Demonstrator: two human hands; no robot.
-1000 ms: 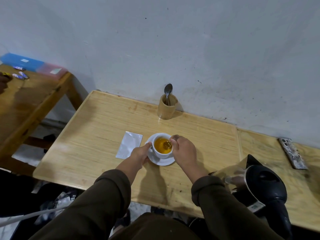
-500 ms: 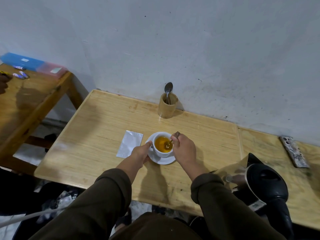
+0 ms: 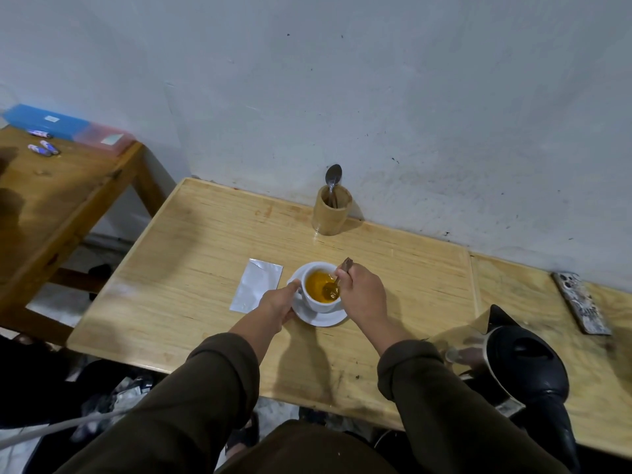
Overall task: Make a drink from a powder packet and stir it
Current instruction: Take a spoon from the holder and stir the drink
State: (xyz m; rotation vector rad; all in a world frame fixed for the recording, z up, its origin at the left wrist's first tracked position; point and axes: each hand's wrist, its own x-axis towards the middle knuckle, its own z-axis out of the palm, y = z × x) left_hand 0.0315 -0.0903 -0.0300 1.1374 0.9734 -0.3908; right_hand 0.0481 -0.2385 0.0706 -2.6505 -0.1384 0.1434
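Observation:
A white cup full of orange-yellow drink stands on a white saucer in the middle of the light wooden table. My left hand grips the cup's left side and the saucer's edge. My right hand is closed on a spoon; the bowl of the spoon sits in the drink and the handle tip sticks out above my fingers. A silver powder packet lies flat just left of the saucer.
A bamboo holder with a second spoon stands by the wall. A black kettle sits at the near right, a phone beyond it. A second wooden table with plastic boxes is at the left.
The spoon's bowl has shifted within the cup toward its near right side, and my right hand moved slightly with it. My left hand stays on the cup.

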